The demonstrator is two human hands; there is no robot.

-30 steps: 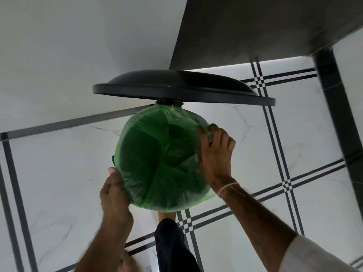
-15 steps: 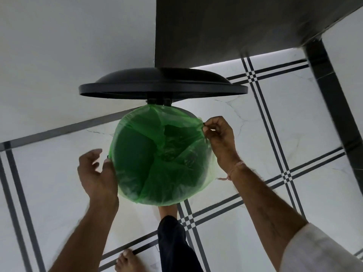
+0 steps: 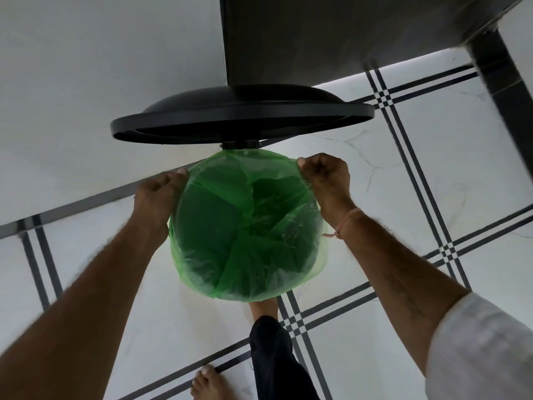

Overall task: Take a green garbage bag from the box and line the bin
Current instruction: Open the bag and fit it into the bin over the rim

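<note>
Green garbage bag (image 3: 245, 235) already lines the pedal bin (image 3: 173, 229); left hand (image 3: 157, 194) and right hand (image 3: 326, 180) grip its folded edge between them, lid (image 3: 242, 116) open beyond

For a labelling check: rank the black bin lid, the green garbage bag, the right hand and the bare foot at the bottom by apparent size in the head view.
1. black bin lid, widest
2. green garbage bag
3. right hand
4. bare foot, partly cropped by the frame edge, so its rank is unsure
</note>
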